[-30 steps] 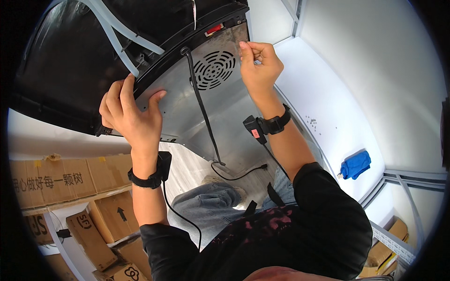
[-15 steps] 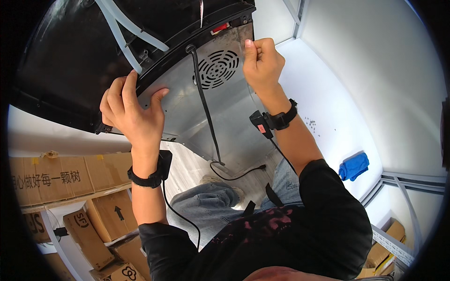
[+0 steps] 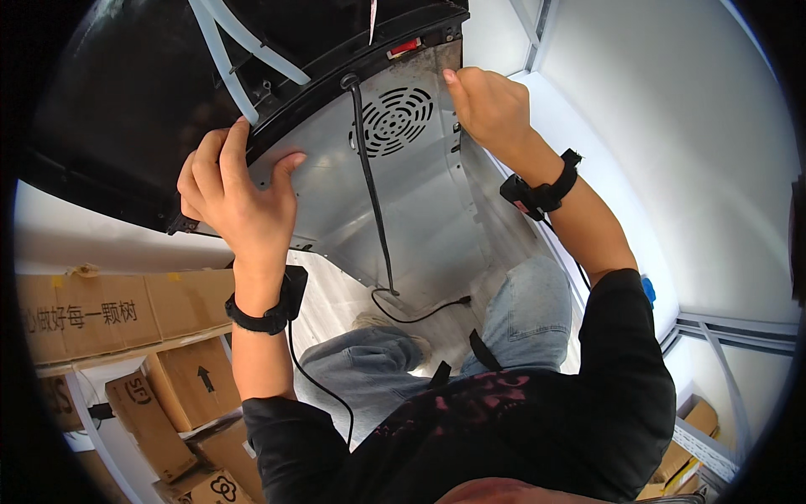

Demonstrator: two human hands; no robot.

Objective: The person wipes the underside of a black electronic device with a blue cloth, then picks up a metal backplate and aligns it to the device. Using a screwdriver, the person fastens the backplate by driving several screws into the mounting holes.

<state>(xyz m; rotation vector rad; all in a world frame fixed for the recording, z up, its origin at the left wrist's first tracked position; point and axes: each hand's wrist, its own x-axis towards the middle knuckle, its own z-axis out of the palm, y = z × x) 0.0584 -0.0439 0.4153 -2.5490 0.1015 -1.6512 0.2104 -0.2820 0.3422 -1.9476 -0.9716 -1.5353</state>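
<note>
A large appliance with a glossy black face (image 3: 117, 109) and a bare metal side panel (image 3: 323, 197) lies tilted in front of me. My left hand (image 3: 235, 189) grips its black edge, fingers curled over the rim and thumb spread on the metal. At the panel's right edge, my right hand (image 3: 495, 105) is closed with thumb against the bent fingers; whatever is in it is hidden. Between the hands are a round slotted vent (image 3: 392, 123) and a black power cord (image 3: 371, 185) hanging from the panel. A small red part (image 3: 405, 48) sits near the upper corner.
Two pale flexible tubes (image 3: 220, 71) run over the black face. The cord's plug (image 3: 464, 300) lies on the floor by my legs. Cardboard boxes (image 3: 109, 319) fill a shelf at lower left. A blue cloth (image 3: 647, 290) shows partly behind my right arm.
My right hand has shifted slightly right and its elbow has swung outward, covering most of the blue cloth. The appliance sits slightly farther right in view. My left hand keeps its hold.
</note>
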